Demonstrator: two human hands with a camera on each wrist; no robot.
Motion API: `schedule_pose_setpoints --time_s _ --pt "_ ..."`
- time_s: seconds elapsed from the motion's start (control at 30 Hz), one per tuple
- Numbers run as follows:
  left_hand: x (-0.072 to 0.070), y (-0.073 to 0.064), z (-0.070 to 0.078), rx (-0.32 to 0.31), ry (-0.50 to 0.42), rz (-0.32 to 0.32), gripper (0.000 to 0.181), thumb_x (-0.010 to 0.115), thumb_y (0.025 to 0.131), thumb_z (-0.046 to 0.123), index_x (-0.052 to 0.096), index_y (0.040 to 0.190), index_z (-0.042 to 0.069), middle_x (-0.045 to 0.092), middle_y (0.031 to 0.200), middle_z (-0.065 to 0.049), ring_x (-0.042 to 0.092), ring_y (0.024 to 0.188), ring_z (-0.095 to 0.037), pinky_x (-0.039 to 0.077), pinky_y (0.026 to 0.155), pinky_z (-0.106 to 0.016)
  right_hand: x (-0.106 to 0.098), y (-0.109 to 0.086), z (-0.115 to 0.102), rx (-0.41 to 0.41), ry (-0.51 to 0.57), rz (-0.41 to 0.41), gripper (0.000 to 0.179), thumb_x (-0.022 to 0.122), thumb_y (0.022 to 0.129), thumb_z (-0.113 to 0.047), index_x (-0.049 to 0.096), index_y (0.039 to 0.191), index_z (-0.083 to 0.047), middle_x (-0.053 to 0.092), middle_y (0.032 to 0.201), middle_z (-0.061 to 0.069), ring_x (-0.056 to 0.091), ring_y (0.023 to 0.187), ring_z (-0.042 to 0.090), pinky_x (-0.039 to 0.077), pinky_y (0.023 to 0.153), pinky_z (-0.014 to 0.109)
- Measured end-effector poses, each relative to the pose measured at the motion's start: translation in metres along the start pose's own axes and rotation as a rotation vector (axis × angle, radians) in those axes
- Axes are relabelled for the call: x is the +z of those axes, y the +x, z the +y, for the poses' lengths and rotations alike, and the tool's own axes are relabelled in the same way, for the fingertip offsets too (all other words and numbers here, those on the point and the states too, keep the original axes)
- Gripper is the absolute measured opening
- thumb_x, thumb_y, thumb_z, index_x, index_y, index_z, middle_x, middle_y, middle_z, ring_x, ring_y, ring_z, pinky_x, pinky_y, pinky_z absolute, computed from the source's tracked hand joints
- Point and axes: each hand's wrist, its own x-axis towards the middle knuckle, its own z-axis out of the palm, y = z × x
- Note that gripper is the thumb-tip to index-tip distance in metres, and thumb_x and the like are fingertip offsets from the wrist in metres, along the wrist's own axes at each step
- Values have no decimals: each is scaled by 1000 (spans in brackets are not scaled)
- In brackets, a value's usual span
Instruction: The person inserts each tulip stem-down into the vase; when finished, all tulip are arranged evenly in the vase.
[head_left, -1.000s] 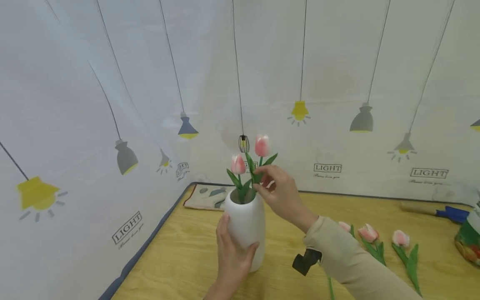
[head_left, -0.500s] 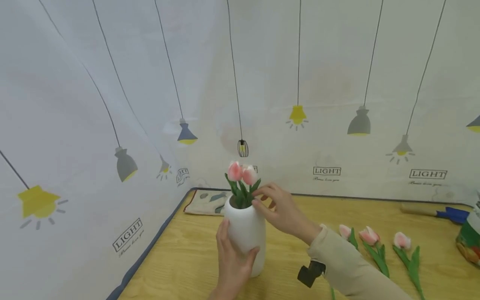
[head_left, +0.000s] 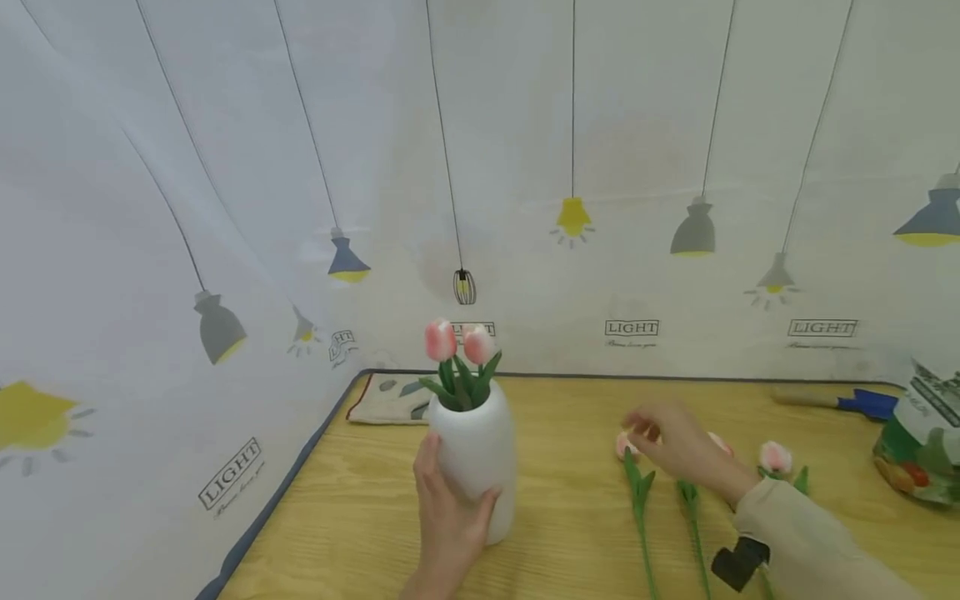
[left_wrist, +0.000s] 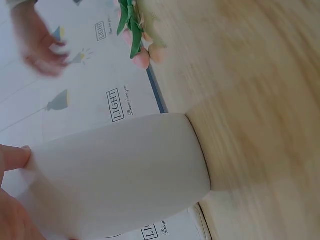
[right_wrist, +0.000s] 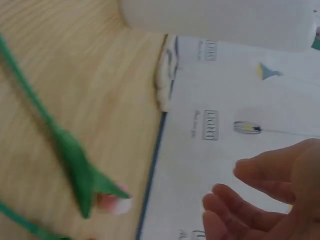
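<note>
Drawn away from the white vase (head_left: 478, 454), the right hand (head_left: 678, 443) holds its fingers apart and empty above a loose tulip (head_left: 637, 490), probably best pinched by its stem, while the left hand (head_left: 452, 523), fingers curled round the vase below 2 standing tulips (head_left: 441, 341), should grip steadily.

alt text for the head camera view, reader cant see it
A person's left hand grips a white vase holding two pink-and-white tulips, while the right hand hovers above three more tulips lying on a wood-grain table. A blue-bladed trowel lies at the back right.
</note>
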Motion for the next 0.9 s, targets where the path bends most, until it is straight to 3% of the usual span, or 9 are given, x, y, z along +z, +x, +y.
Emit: schedule_pose_setpoints --time_s 0.1,0.2,0.4,0.63,0.7,0.9 --pt "-1 1 0 -16 -10 -3 103 82 52 10 20 134 1 32 127 -25 41 111 -41 42 85 -58 16 -18 29 78 4 -142 17 61 80 -8 61 96 -3 61 78 5 52 65 9 43 53 20" --pt "-3 2 -1 -34 -31 -13 103 81 53 9 19 135 2 31 129 -24 40 112 -42 42 85 -59 38 -29 44 150 33 -199 19 63 78 -11 61 96 -3 59 76 2 50 62 8 42 50 19" --pt "0 -1 -1 4 -42 -3 104 83 51 7 20 134 0 30 130 -24 40 113 -40 43 83 -58 67 -35 42 219 30 -146 25 64 75 -8 60 99 0 56 72 1 47 61 8 40 51 19" --pt "-2 -1 1 -6 -22 -6 103 82 52 8 20 134 0 30 130 -23 39 113 -39 42 85 -58 84 -28 26 275 -66 -61 33 69 65 -1 62 97 -1 62 92 12 57 84 24 48 70 41" --pt "-3 -1 1 -24 -25 -21 103 82 53 9 19 134 1 29 131 -23 38 114 -39 41 86 -58 87 -28 26 294 -78 -50 33 69 64 0 63 96 -2 62 91 12 57 84 23 48 70 41" --pt "-1 -2 2 -49 -53 -35 102 81 55 10 18 134 1 29 131 -23 37 115 -40 40 88 -58 89 -30 37 391 117 -21 37 64 65 3 61 101 -6 56 79 5 48 66 15 41 53 24"
